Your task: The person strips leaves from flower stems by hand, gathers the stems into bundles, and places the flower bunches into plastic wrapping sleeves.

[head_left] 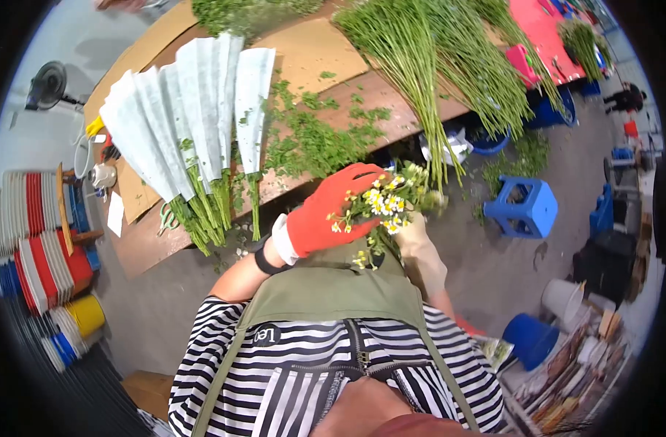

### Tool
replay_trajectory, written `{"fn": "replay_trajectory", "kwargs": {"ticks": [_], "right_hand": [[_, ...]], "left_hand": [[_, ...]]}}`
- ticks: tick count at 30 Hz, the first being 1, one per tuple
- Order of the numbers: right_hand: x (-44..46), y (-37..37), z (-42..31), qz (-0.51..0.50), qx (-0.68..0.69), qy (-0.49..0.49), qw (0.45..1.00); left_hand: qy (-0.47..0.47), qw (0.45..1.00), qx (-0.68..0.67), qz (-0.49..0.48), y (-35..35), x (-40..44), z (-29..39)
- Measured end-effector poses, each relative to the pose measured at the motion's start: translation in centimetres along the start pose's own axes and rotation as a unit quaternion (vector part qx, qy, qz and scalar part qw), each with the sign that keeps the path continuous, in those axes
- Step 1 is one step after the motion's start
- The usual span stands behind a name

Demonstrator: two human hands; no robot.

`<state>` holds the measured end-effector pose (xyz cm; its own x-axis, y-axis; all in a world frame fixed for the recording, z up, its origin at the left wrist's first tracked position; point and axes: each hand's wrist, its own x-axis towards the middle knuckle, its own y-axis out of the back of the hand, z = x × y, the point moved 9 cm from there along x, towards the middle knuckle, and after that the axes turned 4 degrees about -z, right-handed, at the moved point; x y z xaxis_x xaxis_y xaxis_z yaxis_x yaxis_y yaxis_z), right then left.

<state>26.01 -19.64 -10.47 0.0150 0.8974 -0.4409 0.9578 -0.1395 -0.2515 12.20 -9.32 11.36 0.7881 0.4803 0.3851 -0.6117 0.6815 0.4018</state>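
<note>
At the centre, the flowers (386, 200) hide the fingers of the right hand (420, 247), so its grip cannot be told, and they overlap part of the left hand (327, 215). Their right edge is blurred. Upper left, white sleeves (202, 95) cover the tops of the bunches (202, 226). The greens (253, 10) and the long stems (398, 65) are cut off by the top edge; so is a pinkish shape (122, 4) farther left, too little showing to name. Upper right, stems partly hide a silvery thing (460, 148). At far right, a person (627, 98) is too small to read.
</note>
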Motion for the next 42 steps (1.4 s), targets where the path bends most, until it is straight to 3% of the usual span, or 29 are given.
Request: {"fn": "replay_trajectory", "kwargs": {"ticks": [1,2,4,6,8,10,12,15,17,19,20,23,24,26,27,29,32,35,40,42], "right_hand": [[0.6,0.4,2.0,-0.036,0.103,0.016,0.994],[1.2,-0.4,2.0,-0.121,0.44,0.059,0.888],[1.0,-0.5,1.5,-0.087,0.245,0.07,0.963],[0.8,-0.8,0.1,-0.058,0.037,0.076,0.995],[0.5,-1.1,-2.4,-0.026,-0.175,0.078,0.981],[-0.1,-2.2,-5.6,-0.022,-0.453,0.138,0.881],[-0.4,-1.4,-4.2,-0.008,-0.14,0.066,0.988],[0.1,-0.2,-0.1,-0.012,0.238,0.07,0.969],[0.3,0.2,0.8,-0.014,0.209,0.069,0.975],[0.5,0.0,0.3,0.009,0.055,0.038,0.998],[0.5,0.3,-0.1,0.032,-0.085,0.008,0.996],[-0.2,-1.5,-5.4,0.003,-0.439,-0.009,0.899],[0.0,-0.9,-5.0,0.003,-0.41,0.003,0.912],[0.2,0.3,-6.2,0.049,-0.183,0.11,0.976],[0.1,0.7,-6.9,0.056,-0.075,0.17,0.981],[-3.9,-1.1,-15.1,0.079,-0.058,0.315,0.944],[-7.0,-2.2,-20.9,0.138,-0.198,0.452,0.859],[-10.0,-4.6,-25.8,0.13,-0.266,0.497,0.816],[-11.5,-9.8,-30.1,0.093,-0.447,0.552,0.698],[-10.3,-10.5,-29.9,0.108,-0.479,0.545,0.68]], "left_hand": [[0.005,1.0,0.004,-0.019,-0.5,0.1,0.0],[0.01,0.999,0.012,-0.036,-0.8,0.2,-0.1],[0.003,0.999,0.013,-0.043,-0.7,0.7,0.5],[-0.012,1.0,0.017,-0.021,-0.2,0.7,1.1],[-0.007,1.0,0.026,-0.004,0.1,0.6,1.1],[-0.017,1.0,0.025,0.002,0.5,0.6,1.6],[-0.036,0.999,0.013,0.008,0.1,0.3,0.9],[-0.018,1.0,0.011,-0.016,-0.5,0.4,0.4],[-0.002,0.999,0.018,-0.029,-0.5,0.4,0.4],[0.002,0.999,0.027,-0.032,-0.3,0.2,0.7],[-0.009,0.999,0.035,0.004,0.1,0.0,0.9],[-0.008,0.993,0.066,0.095,0.6,-0.6,0.6],[-0.006,0.99,0.089,0.112,0.8,-0.8,0.5],[0.0,0.98,0.134,0.145,1.0,-1.3,0.2],[-0.005,0.976,0.143,0.163,1.2,-1.3,0.1],[0.003,0.972,0.153,0.18,1.4,-1.1,-0.2],[0.014,0.968,0.157,0.195,1.6,-0.8,0.1],[-0.014,0.966,0.131,0.223,1.5,-0.8,-0.1],[-0.016,0.979,0.136,0.153,0.5,0.4,0.7],[0.002,0.984,0.122,0.129,0.4,0.4,0.3]]}}
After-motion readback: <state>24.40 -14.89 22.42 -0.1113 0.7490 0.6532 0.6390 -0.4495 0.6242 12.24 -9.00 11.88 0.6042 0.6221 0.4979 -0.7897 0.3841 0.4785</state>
